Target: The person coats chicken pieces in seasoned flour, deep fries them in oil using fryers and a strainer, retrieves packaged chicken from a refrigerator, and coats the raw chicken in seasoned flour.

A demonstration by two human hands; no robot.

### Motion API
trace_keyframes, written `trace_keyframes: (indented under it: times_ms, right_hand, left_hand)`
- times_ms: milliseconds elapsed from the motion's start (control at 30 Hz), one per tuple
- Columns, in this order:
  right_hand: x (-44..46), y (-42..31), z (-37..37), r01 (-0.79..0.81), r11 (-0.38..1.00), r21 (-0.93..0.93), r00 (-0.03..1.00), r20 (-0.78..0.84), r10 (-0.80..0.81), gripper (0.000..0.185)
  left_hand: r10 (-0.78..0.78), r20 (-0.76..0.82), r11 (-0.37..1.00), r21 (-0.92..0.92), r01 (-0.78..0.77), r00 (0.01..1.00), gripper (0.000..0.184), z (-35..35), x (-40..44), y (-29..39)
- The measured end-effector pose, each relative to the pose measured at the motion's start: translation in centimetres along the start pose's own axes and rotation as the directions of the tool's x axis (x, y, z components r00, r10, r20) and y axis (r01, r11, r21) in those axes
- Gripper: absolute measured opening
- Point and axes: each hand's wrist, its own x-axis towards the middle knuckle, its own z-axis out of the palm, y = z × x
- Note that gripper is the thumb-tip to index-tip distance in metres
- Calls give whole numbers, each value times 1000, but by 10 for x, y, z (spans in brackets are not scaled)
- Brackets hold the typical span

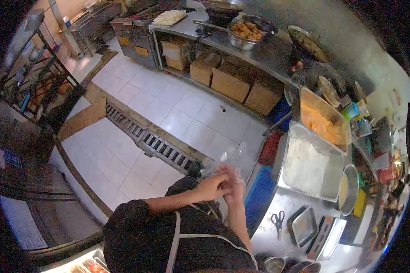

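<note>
In front of my body, my left hand (211, 188) reaches across to my right hand (235, 183), its fingers closed on a clear plastic glove (233, 155) around the right hand. The thin plastic stands out loosely past the fingers. My right arm points forward, and blur and glare on the plastic hide how its fingers are bent. Both hands are over the floor, left of the steel counter (265, 230). Nearest on that counter is a deep metal tray of white flour (310, 166). Behind it stands a tray of orange batter-like food (321, 120).
Scissors (278, 224), a small metal tray (304, 226) and a scale (327, 236) lie on the right counter. A bowl of fried food (244, 41) and a wok (307, 43) stand at the back. Cardboard boxes (232, 78) fill the lower shelf. A drain grate (146, 141) crosses the floor.
</note>
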Motion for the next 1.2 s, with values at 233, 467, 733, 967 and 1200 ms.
trace_keyframes:
  times_ms: [233, 467, 733, 967, 1200]
  right_hand:
    - [136, 35, -74, 478, -31, -878, 842, 468, -268, 32]
    - [289, -12, -23, 179, 624, -761, 984, 133, -121, 45]
    - [369, -135, 112, -105, 983, -150, 984, -157, 81, 53]
    - [587, -215, -10, 664, 604, -442, 744, 313, -590, 46]
    - [757, -524, 166, 33, -727, -686, 367, 685, -630, 18]
  left_hand:
    - [-29, -231, 994, -109, 4, 973, 10, -40, 97, -48]
    - [-31, -25, 978, -209, 25, 999, 24, -142, 203, -50]
    - [164, 131, 961, -246, -128, 978, 30, -158, 352, -105]
    - [70, 409, 945, -318, 70, 910, 20, -169, 471, -131]
    - [-309, -8, 879, -385, 282, 951, 19, -225, 578, -190]
